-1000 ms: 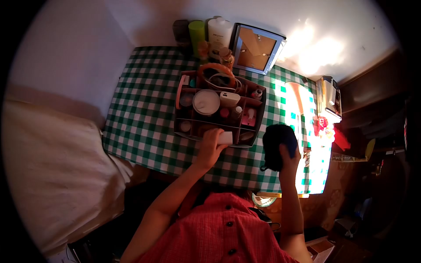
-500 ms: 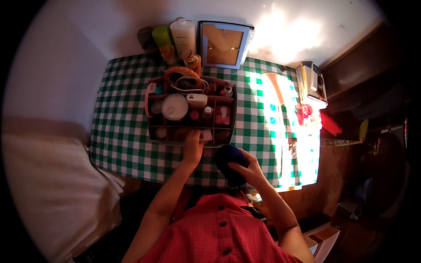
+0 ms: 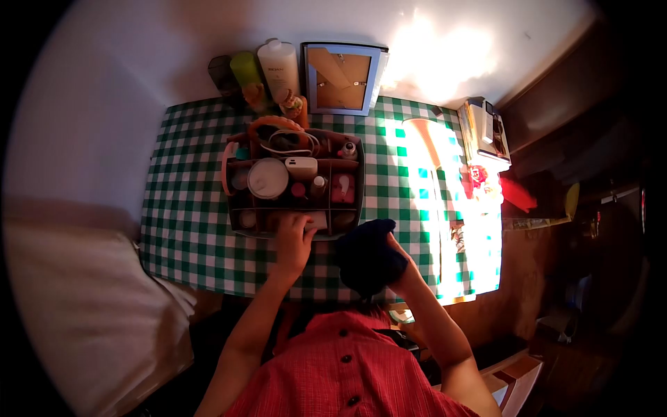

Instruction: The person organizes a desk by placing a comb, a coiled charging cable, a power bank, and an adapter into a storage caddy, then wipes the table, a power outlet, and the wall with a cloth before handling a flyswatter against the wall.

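Observation:
A dark divided organizer box (image 3: 333, 233) stands on the green checked tablecloth, filled with jars, bottles and a coiled cable. My left hand (image 3: 292, 240) reaches into its front compartment, fingers bent against a white object (image 3: 317, 221) lying there. My right hand (image 3: 397, 258) holds a dark blue cloth item (image 3: 369, 257) just in front of the box's right corner; the cloth hides most of its fingers. In the middle of the box are a round white-lidded jar (image 3: 268, 178), a white device (image 3: 301, 167) and a small white-capped bottle (image 3: 319, 185).
Behind the box stand a white bottle (image 3: 280, 67), a green bottle (image 3: 245, 70) and a picture frame (image 3: 368, 83) leaning on the wall. Books (image 3: 479, 133) and a red flower (image 3: 477, 174) are at the right. Bright sunlight falls across the table's right side.
The white object has gone down into the front compartment with my left hand. My right hand has brought the blue cloth item left, toward the box, and its shape has spread. The view has shifted.

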The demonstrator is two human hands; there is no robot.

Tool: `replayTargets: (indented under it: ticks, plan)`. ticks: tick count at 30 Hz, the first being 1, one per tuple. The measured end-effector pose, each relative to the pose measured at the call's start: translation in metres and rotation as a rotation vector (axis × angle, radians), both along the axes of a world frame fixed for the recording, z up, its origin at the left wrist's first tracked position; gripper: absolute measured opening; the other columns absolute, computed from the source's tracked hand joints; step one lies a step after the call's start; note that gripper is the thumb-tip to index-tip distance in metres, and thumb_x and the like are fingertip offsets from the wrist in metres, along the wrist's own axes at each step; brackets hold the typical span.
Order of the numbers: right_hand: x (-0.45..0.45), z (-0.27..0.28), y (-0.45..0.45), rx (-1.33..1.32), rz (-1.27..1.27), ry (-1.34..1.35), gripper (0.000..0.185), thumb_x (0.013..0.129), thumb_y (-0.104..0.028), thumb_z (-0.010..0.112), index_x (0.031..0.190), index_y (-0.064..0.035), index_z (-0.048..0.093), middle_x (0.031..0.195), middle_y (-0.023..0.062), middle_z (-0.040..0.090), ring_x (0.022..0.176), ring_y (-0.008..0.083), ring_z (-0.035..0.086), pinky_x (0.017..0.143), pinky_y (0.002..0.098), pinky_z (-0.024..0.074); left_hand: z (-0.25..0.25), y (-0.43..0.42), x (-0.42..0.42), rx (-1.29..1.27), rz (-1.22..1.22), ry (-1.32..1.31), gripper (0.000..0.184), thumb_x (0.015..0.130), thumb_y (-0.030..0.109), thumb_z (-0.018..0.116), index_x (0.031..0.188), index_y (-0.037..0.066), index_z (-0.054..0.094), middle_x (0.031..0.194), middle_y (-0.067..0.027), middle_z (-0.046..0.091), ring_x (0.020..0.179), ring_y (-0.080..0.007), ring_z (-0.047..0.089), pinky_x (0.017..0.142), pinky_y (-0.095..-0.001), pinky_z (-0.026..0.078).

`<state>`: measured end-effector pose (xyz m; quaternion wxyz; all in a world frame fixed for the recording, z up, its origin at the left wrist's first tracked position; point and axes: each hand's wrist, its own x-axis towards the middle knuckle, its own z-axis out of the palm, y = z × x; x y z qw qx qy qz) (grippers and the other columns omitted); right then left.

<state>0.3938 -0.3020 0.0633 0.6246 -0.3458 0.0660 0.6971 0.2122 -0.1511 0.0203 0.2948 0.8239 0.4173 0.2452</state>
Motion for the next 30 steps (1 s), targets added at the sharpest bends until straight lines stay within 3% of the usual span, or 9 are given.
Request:
replayTargets:
  ticks: [2,4,6,10,15,17,19,23,30]
  plan:
    - [0.005,-0.001,-0.002,0.077,-0.088,0.175,0.050,0.096,-0.038,0.049,0.134,-0.0068,0.041,0.134,0.0100,0.050,0.122,0.0246,0.049,0.104,0.0387,0.0395,0.016,-0.009,0.002,-0.042,0.008,-0.099,0.013,0.081,0.006,0.067,0.091,0.003,0.059,0.101,-0.0111,0.058,0.096,-0.0293,0.055,0.078,-0.0394,0.045]
    - [0.008,-0.008,0.001,0.136,-0.097,0.210,0.048,0.096,-0.037,0.048,0.135,-0.0084,0.041,0.133,0.0076,0.050,0.122,0.0227,0.049,0.104,0.0375,0.0393,0.032,-0.019,0.003,-0.769,-0.036,-0.373,0.031,0.089,0.024,0.065,0.112,0.006,0.057,0.117,-0.0083,0.058,0.109,-0.0227,0.054,0.086,-0.0358,0.045]
    - [0.005,-0.009,0.005,0.196,-0.101,0.248,0.047,0.097,-0.036,0.048,0.135,-0.0101,0.042,0.133,0.0053,0.050,0.121,0.0209,0.049,0.104,0.0362,0.0392,0.038,-0.037,0.012,-1.031,-0.096,-0.598,0.041,0.090,0.033,0.060,0.121,0.006,0.051,0.123,-0.0080,0.054,0.114,-0.0214,0.051,0.092,-0.0355,0.044]
    - [-0.002,0.023,0.014,0.125,0.032,-0.245,0.046,0.097,-0.038,0.047,0.131,-0.0076,0.046,0.120,0.0055,0.057,0.114,0.0153,0.052,0.099,0.0326,0.0416,0.026,-0.071,0.014,-1.717,-0.176,-0.986,0.069,0.092,0.048,0.051,0.141,0.005,0.028,0.138,-0.0098,0.044,0.126,-0.0232,0.044,0.104,-0.0381,0.038]
    - [0.005,0.038,0.029,0.074,0.119,-0.794,0.062,0.095,-0.047,0.047,0.136,-0.0003,0.040,0.116,0.0098,0.059,0.107,0.0156,0.057,0.090,0.0269,0.0450,0.063,-0.072,0.018,-1.610,0.075,-0.976,0.069,0.093,0.044,0.050,0.144,0.006,0.024,0.141,-0.0109,0.040,0.129,-0.0243,0.041,0.107,-0.0402,0.037]
    - [0.004,0.039,0.041,0.207,0.192,-0.749,0.057,0.094,-0.037,0.053,0.139,-0.0049,0.037,0.121,0.0123,0.057,0.108,0.0191,0.057,0.088,0.0283,0.0472,0.066,-0.065,0.009,-1.529,0.176,-1.083,0.068,0.093,0.043,0.050,0.143,0.006,0.024,0.141,-0.0113,0.040,0.129,-0.0244,0.042,0.106,-0.0402,0.037]
    - [-0.012,0.077,0.054,0.318,0.308,-1.255,0.058,0.090,-0.019,0.061,0.141,-0.0098,0.035,0.126,0.0160,0.054,0.112,0.0235,0.056,0.089,0.0317,0.0475,0.068,-0.057,-0.007,-1.447,0.309,-1.121,0.064,0.094,0.036,0.054,0.143,0.006,0.026,0.139,-0.0115,0.042,0.127,-0.0242,0.044,0.104,-0.0399,0.040]
    - [-0.045,0.071,0.087,0.353,0.466,-1.384,0.048,0.084,-0.007,0.063,0.130,-0.0053,0.049,0.111,0.0112,0.062,0.105,0.0154,0.056,0.091,0.0297,0.0449,0.072,-0.049,-0.043,-1.297,0.461,-1.244,0.061,0.089,0.031,0.063,0.136,0.002,0.035,0.129,-0.0112,0.050,0.117,-0.0236,0.052,0.097,-0.0365,0.045]
    - [-0.154,0.050,0.145,0.588,0.722,-1.418,0.047,0.083,-0.009,0.063,0.128,-0.0069,0.048,0.118,0.0192,0.059,0.112,0.0327,0.057,0.091,0.0376,0.0462,0.051,-0.015,-0.148,-0.843,0.911,-0.972,0.058,0.086,0.023,0.068,0.133,0.000,0.041,0.124,-0.0162,0.054,0.112,-0.0248,0.054,0.092,-0.0350,0.048]
